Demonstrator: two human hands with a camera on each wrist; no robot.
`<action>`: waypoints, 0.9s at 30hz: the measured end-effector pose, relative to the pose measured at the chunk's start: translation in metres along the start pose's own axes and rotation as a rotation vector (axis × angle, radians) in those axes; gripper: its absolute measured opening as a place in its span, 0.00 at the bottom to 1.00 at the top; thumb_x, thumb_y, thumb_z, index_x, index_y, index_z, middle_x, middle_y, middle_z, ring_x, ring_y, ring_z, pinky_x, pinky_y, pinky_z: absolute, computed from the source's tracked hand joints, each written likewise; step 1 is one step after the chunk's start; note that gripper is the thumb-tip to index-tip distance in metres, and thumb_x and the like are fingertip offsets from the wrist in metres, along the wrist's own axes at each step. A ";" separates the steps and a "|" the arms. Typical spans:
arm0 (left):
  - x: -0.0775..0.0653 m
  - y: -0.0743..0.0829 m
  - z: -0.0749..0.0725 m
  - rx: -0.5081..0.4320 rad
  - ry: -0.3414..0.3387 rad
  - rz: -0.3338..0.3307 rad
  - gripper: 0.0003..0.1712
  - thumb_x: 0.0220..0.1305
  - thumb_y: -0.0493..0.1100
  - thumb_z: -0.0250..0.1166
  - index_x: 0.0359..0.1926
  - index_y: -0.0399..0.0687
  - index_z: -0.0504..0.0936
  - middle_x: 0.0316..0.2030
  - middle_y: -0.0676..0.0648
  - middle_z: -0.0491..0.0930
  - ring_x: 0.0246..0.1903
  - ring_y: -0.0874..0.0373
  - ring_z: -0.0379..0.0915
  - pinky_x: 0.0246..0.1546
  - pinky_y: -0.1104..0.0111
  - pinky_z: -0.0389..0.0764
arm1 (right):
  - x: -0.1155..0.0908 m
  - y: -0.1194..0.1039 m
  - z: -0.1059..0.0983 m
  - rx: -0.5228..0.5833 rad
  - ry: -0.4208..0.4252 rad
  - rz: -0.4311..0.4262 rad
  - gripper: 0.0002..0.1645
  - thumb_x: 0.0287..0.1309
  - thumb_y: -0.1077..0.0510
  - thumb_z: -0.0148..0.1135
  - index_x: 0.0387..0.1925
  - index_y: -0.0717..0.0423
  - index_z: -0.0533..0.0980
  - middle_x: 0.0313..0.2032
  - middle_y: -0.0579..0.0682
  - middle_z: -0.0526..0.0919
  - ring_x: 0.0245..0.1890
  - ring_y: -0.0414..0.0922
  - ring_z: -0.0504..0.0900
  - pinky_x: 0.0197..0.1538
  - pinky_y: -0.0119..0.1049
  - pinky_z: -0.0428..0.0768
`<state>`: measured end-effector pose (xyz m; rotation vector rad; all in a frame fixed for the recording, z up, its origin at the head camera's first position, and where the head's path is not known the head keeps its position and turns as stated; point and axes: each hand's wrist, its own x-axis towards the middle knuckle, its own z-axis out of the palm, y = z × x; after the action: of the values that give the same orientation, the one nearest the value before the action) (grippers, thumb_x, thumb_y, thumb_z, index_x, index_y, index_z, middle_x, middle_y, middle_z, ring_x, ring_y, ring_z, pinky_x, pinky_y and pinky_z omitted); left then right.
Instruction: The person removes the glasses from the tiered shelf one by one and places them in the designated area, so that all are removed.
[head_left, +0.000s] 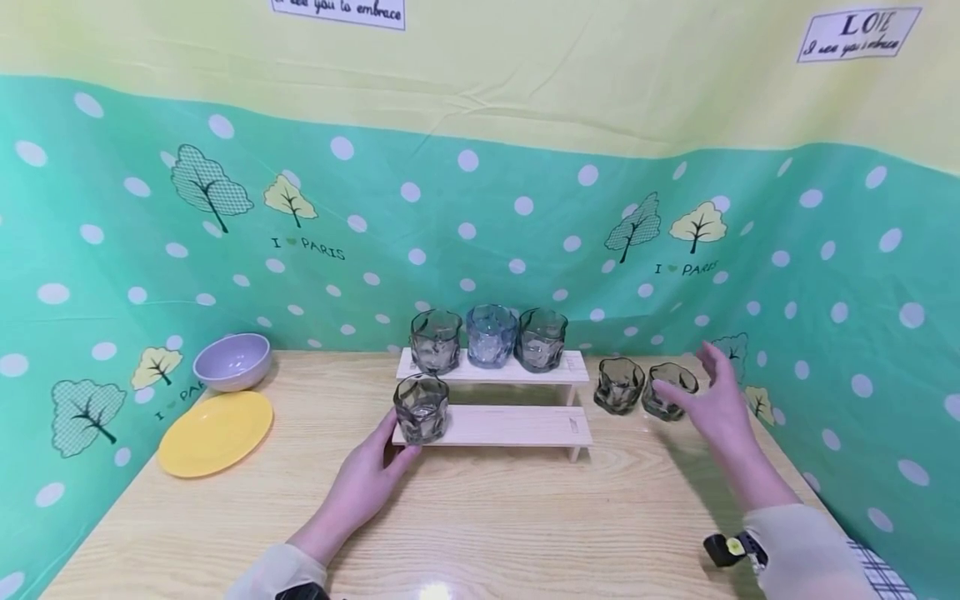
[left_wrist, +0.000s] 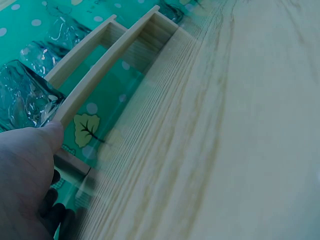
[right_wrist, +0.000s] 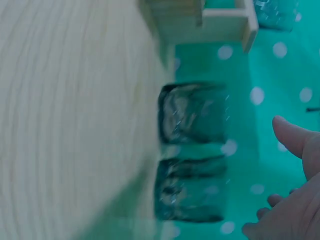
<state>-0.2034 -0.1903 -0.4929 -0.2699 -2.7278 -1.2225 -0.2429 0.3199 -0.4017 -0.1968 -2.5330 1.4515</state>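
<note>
A pale wooden two-tier rack (head_left: 502, 425) stands mid-table in the head view. My left hand (head_left: 371, 475) is at the left end of its lower tier. In the left wrist view the thumb (left_wrist: 52, 132) lies on that tier's front edge and the fingers curl below. A grey glass (head_left: 422, 410) sits on the same end, right beside this hand. My right hand (head_left: 718, 408), thumb and fingers spread, hovers over the outer of two grey glasses, the right glass (head_left: 663, 400); the inner glass (head_left: 618, 387) stands next to the rack.
On the upper tier are a grey glass (head_left: 436, 342), a bluish glass (head_left: 491, 337) and another grey glass (head_left: 542, 340). A purple bowl (head_left: 232, 362) and a yellow plate (head_left: 217, 433) lie at the left. A green dotted cloth (head_left: 465, 208) encloses the table's back and sides.
</note>
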 end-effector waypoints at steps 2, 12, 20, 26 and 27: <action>0.000 0.000 0.000 0.002 0.001 0.001 0.48 0.81 0.53 0.69 0.88 0.43 0.56 0.80 0.32 0.66 0.77 0.32 0.64 0.77 0.39 0.67 | -0.004 -0.009 0.003 0.001 -0.005 -0.026 0.81 0.60 0.33 0.82 0.91 0.46 0.34 0.89 0.54 0.41 0.87 0.68 0.40 0.83 0.72 0.44; 0.000 0.001 0.000 -0.001 -0.003 -0.004 0.48 0.81 0.53 0.69 0.89 0.44 0.56 0.80 0.32 0.66 0.77 0.32 0.65 0.77 0.39 0.67 | -0.028 -0.043 0.024 0.030 -0.038 -0.139 0.75 0.62 0.40 0.83 0.91 0.44 0.41 0.88 0.52 0.48 0.87 0.65 0.46 0.85 0.65 0.46; -0.001 -0.001 0.000 0.001 0.009 -0.002 0.48 0.81 0.53 0.69 0.88 0.44 0.57 0.80 0.32 0.66 0.77 0.32 0.65 0.77 0.39 0.67 | -0.047 -0.068 0.043 0.042 -0.096 -0.176 0.71 0.61 0.42 0.84 0.91 0.43 0.47 0.88 0.50 0.51 0.87 0.62 0.48 0.85 0.60 0.50; -0.002 -0.002 0.000 -0.003 0.012 0.003 0.48 0.81 0.54 0.69 0.88 0.44 0.57 0.80 0.32 0.66 0.77 0.32 0.65 0.77 0.39 0.67 | -0.058 -0.081 0.058 0.059 -0.130 -0.191 0.70 0.59 0.42 0.85 0.90 0.42 0.50 0.87 0.45 0.53 0.86 0.61 0.50 0.85 0.61 0.51; -0.001 -0.002 0.000 -0.003 0.011 0.004 0.48 0.81 0.54 0.69 0.88 0.44 0.57 0.80 0.32 0.66 0.77 0.32 0.65 0.77 0.39 0.67 | -0.059 -0.083 0.061 0.064 -0.133 -0.199 0.70 0.59 0.43 0.85 0.90 0.43 0.50 0.87 0.45 0.54 0.86 0.61 0.51 0.85 0.60 0.52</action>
<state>-0.2025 -0.1915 -0.4945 -0.2677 -2.7149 -1.2237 -0.2015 0.2143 -0.3674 0.1631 -2.5173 1.5088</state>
